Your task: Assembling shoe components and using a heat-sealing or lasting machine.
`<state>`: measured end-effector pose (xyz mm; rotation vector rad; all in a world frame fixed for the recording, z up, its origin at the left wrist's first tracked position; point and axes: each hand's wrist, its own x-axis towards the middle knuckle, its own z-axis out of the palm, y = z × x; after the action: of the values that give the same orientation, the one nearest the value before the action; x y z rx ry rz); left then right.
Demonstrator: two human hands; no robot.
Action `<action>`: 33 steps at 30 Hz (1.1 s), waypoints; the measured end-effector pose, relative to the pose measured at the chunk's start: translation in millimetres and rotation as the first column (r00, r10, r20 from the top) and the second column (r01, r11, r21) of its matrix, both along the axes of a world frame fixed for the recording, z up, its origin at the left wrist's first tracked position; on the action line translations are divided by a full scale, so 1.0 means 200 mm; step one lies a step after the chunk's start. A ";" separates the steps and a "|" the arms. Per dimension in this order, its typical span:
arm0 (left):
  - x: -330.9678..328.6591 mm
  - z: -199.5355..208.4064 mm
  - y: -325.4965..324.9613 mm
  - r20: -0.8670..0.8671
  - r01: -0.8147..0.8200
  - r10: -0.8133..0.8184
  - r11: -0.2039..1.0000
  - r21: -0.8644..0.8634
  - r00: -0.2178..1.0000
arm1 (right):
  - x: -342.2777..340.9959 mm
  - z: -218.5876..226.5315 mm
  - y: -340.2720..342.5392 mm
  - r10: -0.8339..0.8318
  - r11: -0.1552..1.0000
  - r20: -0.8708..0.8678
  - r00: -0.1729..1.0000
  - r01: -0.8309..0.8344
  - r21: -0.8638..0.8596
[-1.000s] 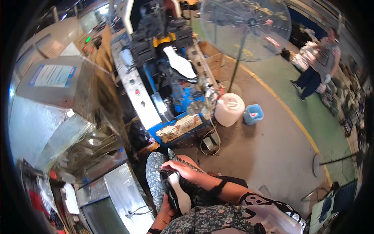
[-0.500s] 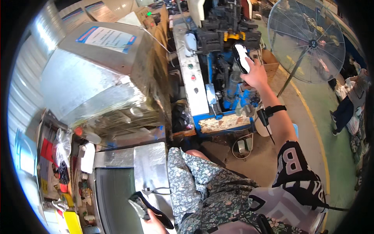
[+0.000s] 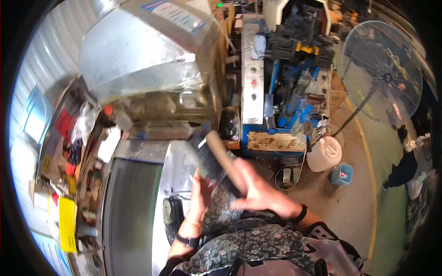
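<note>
A black shoe (image 3: 209,158) with a long tan strip along one side is held up at a slant above my lap, blurred by motion. My right hand (image 3: 258,186) grips it from the right, near its lower end. My left hand (image 3: 199,198) is raised against the lower left side of the shoe. Its fingers are smeared and partly behind the shoe, so its grip is unclear. Below my left hand, another dark shoe (image 3: 172,212) lies on the metal ledge (image 3: 161,239), partly hidden by my wrist.
Left of the ledge runs a dark conveyor belt (image 3: 131,202). A large metal hood (image 3: 133,60) stands ahead of it. A blue-and-black machine (image 3: 294,78) with a button panel is at front right. Beyond are a white jug (image 3: 324,154), a blue bin (image 3: 341,175) and a floor fan (image 3: 384,76).
My right hand has drawn back from the machine to above my lap. The black-and-white shoe no longer shows at the machine. My left hand has moved up from the ledge, where a dark shoe now lies.
</note>
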<state>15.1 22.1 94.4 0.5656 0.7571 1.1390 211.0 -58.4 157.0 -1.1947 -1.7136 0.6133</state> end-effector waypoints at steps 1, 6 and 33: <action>-0.01 0.09 0.03 0.198 0.115 -0.107 0.993 -0.027 0.974 | -0.04 0.00 0.02 0.114 0.993 0.072 0.991 -0.114 -0.004; -0.29 0.00 -0.01 -0.451 0.406 -0.327 0.909 0.089 0.831 | -0.03 -0.24 0.07 -0.017 0.654 -0.885 0.465 -0.665 -0.362; -0.89 -0.28 -0.26 -0.974 -0.049 0.143 0.989 0.137 0.173 | -0.44 -0.75 1.53 -0.223 0.886 0.197 0.955 0.283 -0.368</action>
<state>-163.2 -29.8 39.0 1.4173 1.9451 0.7722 122.4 247.6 7.0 -1.7590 -1.5587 0.7422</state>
